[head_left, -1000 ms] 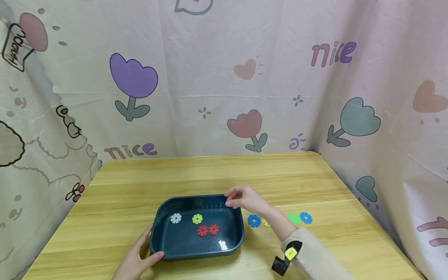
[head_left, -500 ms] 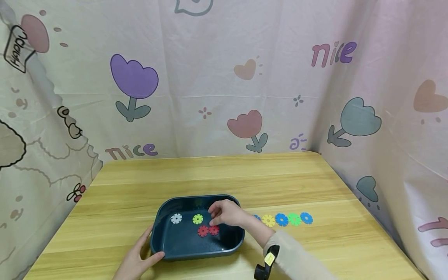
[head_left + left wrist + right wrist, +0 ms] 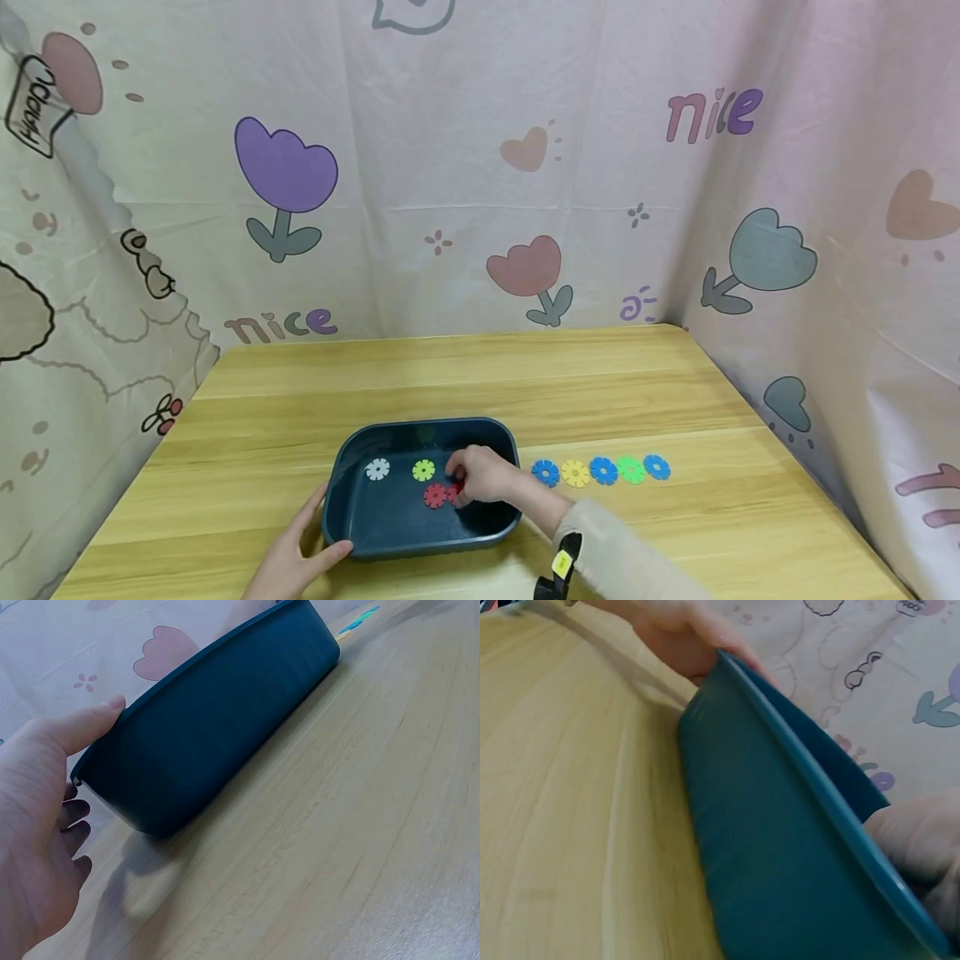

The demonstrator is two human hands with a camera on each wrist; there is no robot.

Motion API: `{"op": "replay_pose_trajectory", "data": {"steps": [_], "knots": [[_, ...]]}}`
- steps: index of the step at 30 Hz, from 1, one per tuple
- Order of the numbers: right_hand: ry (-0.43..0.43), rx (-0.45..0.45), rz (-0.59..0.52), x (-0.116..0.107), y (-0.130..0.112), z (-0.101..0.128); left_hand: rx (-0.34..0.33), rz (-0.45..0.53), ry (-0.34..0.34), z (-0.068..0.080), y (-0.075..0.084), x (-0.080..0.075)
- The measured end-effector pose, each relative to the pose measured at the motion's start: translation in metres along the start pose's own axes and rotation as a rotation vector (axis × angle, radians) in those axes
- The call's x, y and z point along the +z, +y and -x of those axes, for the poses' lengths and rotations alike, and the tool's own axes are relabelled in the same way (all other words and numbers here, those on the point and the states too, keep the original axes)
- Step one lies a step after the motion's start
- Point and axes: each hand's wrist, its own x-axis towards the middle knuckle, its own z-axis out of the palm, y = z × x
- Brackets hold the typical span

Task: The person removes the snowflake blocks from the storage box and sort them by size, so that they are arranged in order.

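Where hands work, the tray (dark) runs left-to-right.

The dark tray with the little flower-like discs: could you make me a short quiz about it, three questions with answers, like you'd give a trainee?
1. In the head view, how many discs lie in the row on the table to the right of the tray?

2. About the left hand, true or false: in the head view, it is at the tray's far right corner.

3. Which colour is the disc at the fingertips of the right hand? A) white B) red C) blue

Key:
1. Five.
2. False; it is at the near left corner.
3. B.
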Motion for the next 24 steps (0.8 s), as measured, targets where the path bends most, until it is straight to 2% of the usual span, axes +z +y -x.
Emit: {"op": "replay_pose_trajectory", "data": {"steps": [14, 18, 24], "knots": [[0.032, -0.06, 0.179, 0.0047, 0.0011, -0.0019, 0.015, -0.002, 0.004, -0.0007, -0.0011, 0.0], [0.052, -0.099, 0.124, 0.0053, 0.002, -0.0023, 0.022, 0.002, 0.003, -0.0005, -0.0015, 0.0001], [0.061, -0.155, -0.06, 0.002, 0.0011, -0.0005, -0.012, -0.01, -0.004, -0.0023, -0.0007, 0.0005]]}}
